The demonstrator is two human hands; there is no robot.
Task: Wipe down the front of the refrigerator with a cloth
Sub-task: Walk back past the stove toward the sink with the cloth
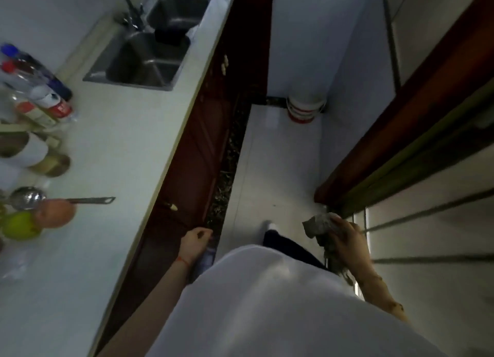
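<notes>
Right hand [347, 235] closed around bunched cloth [319, 224], pressed low on refrigerator front [433, 223] — wiping contact. Left hand [196, 240] loosely curled, empty, hanging clear — probably for balance.

White short-sleeved top [267, 303], dark trousers [288, 245], white shoe [270, 226], red string [184, 261] round left wrist.

You are standing in a home kitchen. To your left a pale counter [128, 132] carries a steel double sink [149, 49] with its tap [131, 6] near the far end, bottles [34, 81] and jars at the back edge, and a ladle [58, 199] beside fruit at the near left edge. Dark red cabinet doors [203, 132] run beneath, over a tiled floor [278, 156].
</notes>
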